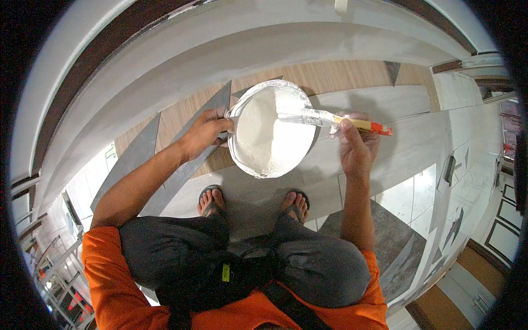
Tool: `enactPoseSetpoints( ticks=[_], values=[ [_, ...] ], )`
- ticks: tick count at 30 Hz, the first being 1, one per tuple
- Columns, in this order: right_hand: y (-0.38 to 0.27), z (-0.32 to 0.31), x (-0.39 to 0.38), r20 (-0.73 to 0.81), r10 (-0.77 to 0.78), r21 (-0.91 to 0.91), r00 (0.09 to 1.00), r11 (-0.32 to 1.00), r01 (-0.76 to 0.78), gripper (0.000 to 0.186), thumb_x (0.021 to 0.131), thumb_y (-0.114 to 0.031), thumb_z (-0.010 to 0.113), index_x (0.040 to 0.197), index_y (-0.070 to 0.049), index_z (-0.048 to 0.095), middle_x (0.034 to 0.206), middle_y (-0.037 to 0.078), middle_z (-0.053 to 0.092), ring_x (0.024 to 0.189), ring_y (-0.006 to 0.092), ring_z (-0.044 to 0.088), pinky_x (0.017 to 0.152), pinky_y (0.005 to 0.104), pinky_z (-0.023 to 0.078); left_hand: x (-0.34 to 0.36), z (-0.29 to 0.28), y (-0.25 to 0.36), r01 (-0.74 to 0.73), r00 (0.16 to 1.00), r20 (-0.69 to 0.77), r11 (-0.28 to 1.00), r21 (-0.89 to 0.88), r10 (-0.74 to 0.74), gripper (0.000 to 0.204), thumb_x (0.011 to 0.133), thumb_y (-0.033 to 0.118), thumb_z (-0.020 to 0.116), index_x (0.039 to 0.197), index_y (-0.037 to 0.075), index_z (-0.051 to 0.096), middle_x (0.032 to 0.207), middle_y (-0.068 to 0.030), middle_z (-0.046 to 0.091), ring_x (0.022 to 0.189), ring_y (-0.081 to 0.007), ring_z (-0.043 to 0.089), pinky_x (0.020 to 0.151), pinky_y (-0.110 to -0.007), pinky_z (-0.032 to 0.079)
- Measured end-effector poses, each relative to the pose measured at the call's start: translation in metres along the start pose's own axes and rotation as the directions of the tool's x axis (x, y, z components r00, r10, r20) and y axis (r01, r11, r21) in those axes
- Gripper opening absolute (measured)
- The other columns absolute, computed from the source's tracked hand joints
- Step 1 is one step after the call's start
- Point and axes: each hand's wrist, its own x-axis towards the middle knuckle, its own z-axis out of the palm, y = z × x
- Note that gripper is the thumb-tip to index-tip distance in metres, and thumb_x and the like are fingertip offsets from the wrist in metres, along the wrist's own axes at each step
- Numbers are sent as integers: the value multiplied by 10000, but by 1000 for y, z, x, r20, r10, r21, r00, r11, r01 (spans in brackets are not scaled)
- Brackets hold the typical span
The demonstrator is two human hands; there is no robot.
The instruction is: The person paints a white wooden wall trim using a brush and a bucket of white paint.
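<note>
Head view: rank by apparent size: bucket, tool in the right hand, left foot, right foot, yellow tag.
1. Bucket
2. Tool, long but thin
3. Left foot and right foot: look alike, not ranked
4. Yellow tag, nearer the camera yet smallest

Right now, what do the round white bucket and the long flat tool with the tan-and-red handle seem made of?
Round white bucket: probably plastic, given its thin, pale rim; white smears obscure the finish.

Long flat tool: front possibly metal, greyish under white smears; handle perhaps wood, tan with a red-coated end, though plastic is possible.
</note>
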Motion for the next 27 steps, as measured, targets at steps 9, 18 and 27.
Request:
enactPoseSetpoints(
  ticks=[9,18,27],
  values=[
    [1,0,1,-93,37,46,995,998,-33,100,913,-7,647,1001,18,607,901,99,641,763,159,635,659,300,547,0,1,2,-5,1000,-3,1000,-28,5,251,909,220,562,1093,56,607,1076,-83,630,1007,-199,618,876,-382,548],
    [34,9,-3,-244,201,-180,949,952,-248,227,931,-155,679,1046,35,630,911,107,673,752,168,670,611,299,571,-1,-3,-1,-46,999,26,998,-40,47,252,902,225,572,1078,50,618,1101,-91,631,1025,-203,614,871,-401,547],
    [75,3,-14,-185,536,79,823,843,-532,239,946,-184,683,1050,18,609,890,93,663,752,168,676,649,281,585,-1,-6,-1,32,999,-20,996,-85,-34,296,898,212,586,1127,25,607,1097,-104,635,1024,-210,620,870,-382,547]
  ],
)
